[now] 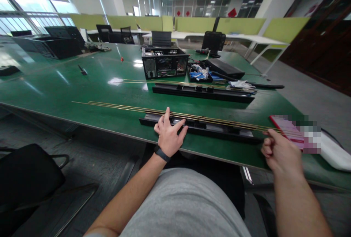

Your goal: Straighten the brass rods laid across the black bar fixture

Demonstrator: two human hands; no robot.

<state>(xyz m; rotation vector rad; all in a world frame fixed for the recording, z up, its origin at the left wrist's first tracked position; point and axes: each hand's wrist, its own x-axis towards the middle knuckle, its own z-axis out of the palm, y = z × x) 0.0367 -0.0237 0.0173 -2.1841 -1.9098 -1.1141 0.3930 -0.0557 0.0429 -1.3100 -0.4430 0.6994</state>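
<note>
Several long, thin brass-coloured rods [117, 108] lie across the near black channel-shaped bar [208, 125], reaching past both its ends. My left hand [168, 134] rests at the bar's left part with fingers spread; its index finger points up across the rods, and it grips nothing. At the rods' right end, my right hand [283, 151] is closed, its thumb and index fingertip pinched at a rod; its other fingers are curled under. Farther back lies a second black bar [203, 93] with more thin rods [137, 81] along it.
An open black computer case [164, 63] stands behind the bars. Right of it sit a tray of blue-and-white gloves [200, 72] and a black box [225, 68]. A red-edged pink booklet [287, 132] and a white object [334, 151] lie at right. More black cases [59, 45] stand far left.
</note>
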